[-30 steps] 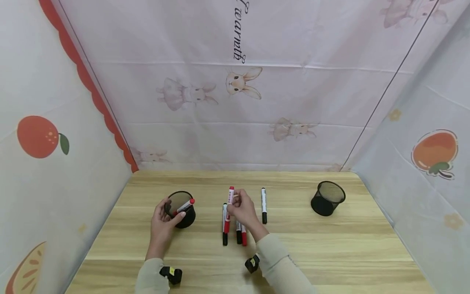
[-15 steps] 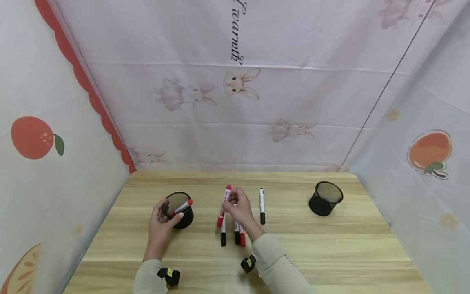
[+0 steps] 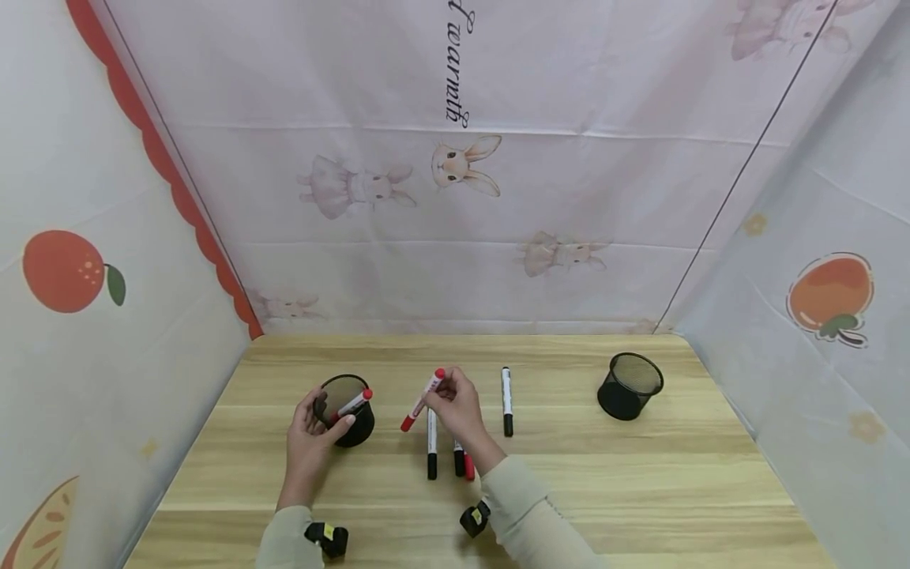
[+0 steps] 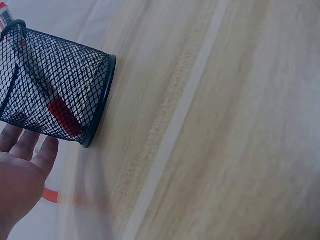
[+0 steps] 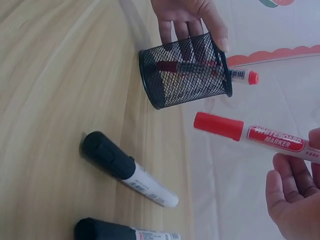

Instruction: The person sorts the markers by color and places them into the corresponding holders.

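Observation:
My left hand (image 3: 307,450) grips a black mesh pen cup (image 3: 360,427) at the left, the thumb at its rim and fingers round the far side. Inside leans a red-capped marker (image 3: 355,401), its top end above the rim; the left wrist view shows its red cap (image 4: 64,117) low behind the mesh. Right of the cup, my right hand (image 3: 460,412) pinches a red whiteboard marker (image 3: 423,401) near its upper end. It is tilted, red cap (image 5: 218,126) down and toward the cup, raised off the table and apart from the cup.
Beneath and beside the right hand lie a black-capped marker (image 3: 432,446), another black-capped marker (image 3: 459,460) and a red-capped marker (image 3: 469,468), partly covered. Farther right lies a black-capped marker (image 3: 507,401). A second mesh cup (image 3: 620,400) stands at the table's right.
My right hand has lifted the red marker off the others and moved it left, tilting its capped lower end toward the cup. The left hand keeps its hold on the cup.

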